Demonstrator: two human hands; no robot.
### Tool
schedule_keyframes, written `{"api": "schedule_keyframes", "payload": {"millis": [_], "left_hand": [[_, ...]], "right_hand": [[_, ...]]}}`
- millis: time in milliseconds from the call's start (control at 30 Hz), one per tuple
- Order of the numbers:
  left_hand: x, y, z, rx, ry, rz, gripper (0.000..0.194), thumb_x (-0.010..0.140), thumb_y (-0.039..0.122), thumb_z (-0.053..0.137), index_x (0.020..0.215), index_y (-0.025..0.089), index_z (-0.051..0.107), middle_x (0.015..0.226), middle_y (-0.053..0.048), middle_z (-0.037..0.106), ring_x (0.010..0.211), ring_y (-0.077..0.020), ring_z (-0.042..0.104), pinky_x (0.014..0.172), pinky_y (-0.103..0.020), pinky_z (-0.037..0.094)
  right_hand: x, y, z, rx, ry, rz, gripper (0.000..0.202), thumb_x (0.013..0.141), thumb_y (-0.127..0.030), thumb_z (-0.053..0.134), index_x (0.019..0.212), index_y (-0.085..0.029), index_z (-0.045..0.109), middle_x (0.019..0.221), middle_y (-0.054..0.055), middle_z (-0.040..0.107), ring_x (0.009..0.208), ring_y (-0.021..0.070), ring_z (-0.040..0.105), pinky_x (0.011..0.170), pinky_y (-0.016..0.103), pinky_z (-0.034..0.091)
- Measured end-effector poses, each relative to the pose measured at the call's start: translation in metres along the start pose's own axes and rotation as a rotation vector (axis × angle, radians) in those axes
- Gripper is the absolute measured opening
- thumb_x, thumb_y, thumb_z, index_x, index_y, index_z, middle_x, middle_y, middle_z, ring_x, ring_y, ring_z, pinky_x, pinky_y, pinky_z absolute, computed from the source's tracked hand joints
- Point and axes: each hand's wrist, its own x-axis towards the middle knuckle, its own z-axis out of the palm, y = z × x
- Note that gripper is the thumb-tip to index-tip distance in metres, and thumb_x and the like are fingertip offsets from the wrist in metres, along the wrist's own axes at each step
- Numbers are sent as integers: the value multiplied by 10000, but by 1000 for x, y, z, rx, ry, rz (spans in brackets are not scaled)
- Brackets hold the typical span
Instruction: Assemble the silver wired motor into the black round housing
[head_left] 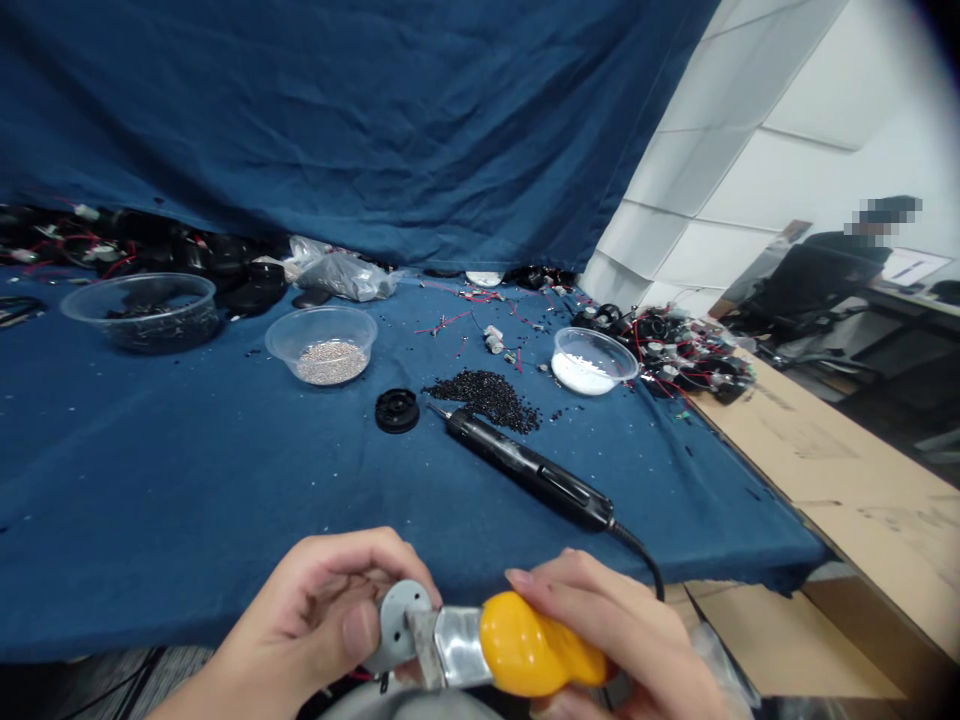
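My left hand (315,610) grips a small round grey metal part (399,618) at the bottom edge of the view, thumb pressed on its face. My right hand (622,640) holds a tool with a yellow handle (536,650); its flat silver head (450,648) rests against the grey part. Both hands sit just in front of the near edge of the blue-cloth table (187,500). A black electric screwdriver (529,468) with a cable lies on the cloth beyond my hands, its tip pointing at a pile of small black screws (487,397). A black round disc (397,410) lies left of that pile.
Clear bowls stand on the cloth: one with silvery bits (322,345), one with white material (594,361), one with dark parts (142,310). Black fan parts with red wires (679,350) pile at the right and back. A cardboard surface (840,470) lies right; a seated person (825,270) is beyond.
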Motion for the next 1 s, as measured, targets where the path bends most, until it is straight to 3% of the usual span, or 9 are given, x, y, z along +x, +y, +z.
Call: {"api": "schedule_keyframes", "payload": {"millis": [400,567,733,1000], "left_hand": [[-2,-1,-3,12,-8,16,237,888,433,663,972,214,700,858,-26,667,765,-128,608,681,-194,442],[1,2,-2,33,-9,6,329,857,507,670,955,194,702,827,-32,660,735,-124,576,668,-195,429],[3,3,-3,48,-1,11,273,871,463,673,951,204,701,832,-26,656,732,-117,561,670,-193,422],[5,9,-1,164,26,127,374,794,564,710,922,213,727,792,-4,595,636,-92,469,587,-187,381]], "right_hand": [[2,0,0,-8,-3,1,349,928,-487,605,1130,-208,660,995,-4,714,915,44,695,903,39,497],[-1,2,3,27,-9,10,359,928,-487,611,1158,-215,651,1003,-25,703,926,11,682,952,10,443],[-2,5,4,44,-7,12,333,931,-454,620,1148,-203,656,985,-14,701,904,19,683,926,22,462],[-5,5,6,65,-1,23,352,917,-447,639,1185,-219,642,1007,-14,696,920,29,683,926,32,465]]}}
